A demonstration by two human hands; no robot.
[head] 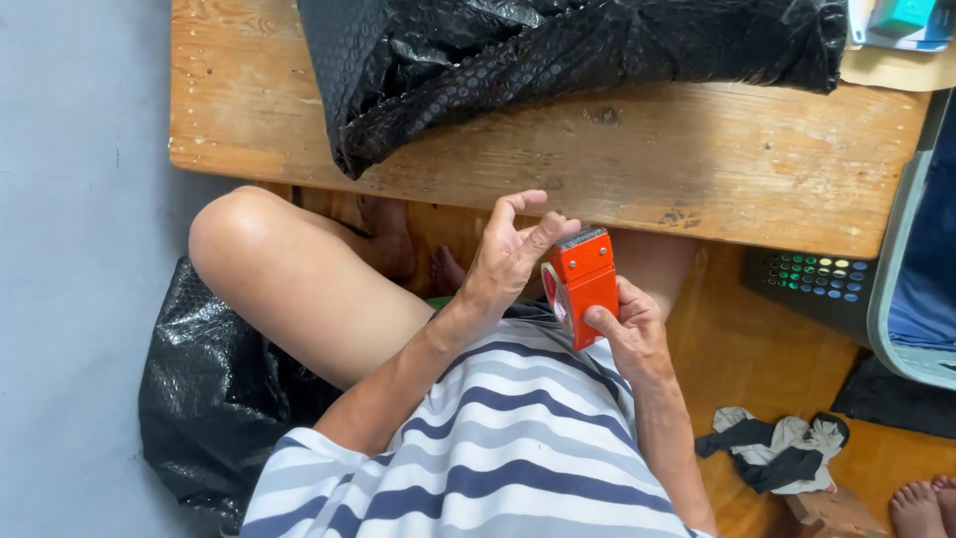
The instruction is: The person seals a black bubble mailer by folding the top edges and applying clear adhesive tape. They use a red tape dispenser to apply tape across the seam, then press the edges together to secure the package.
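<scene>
Tape dispenser [583, 284], orange-red and hand-held, gripped upright in the right hand [629, 334] just above the lap, well short of the wooden surface [697, 159]. Right fingers wrapped around the lower body, thumb pressed on its near face. Left hand [508, 254] half open beside the top of the dispenser, fingers spread and curled, thumb and forefinger touching or almost touching the upper edge by the roll; whether a tape end is pinched there cannot be told. No strip of tape seen pulled out.

Judged from this: still at the stage of readying the dispenser, nothing yet sealed. Black bubble wrap [558, 60] lying bunched on the far part of the surface, overhanging the near edge at left, untouched by either hand and with no tape visible on it. Second heap of black bubble wrap [209, 389] on the grey floor at near left, beside the bent knee, likewise untouched. Left to do, by the look of it: freeing a tape end, then bringing it to the wrap.

Elsewhere: striped shirt [498, 448] in the near foreground, crumpled cloth [777, 453] on the wooden floor at near right, another person's toes [921, 503] at the near right corner.
</scene>
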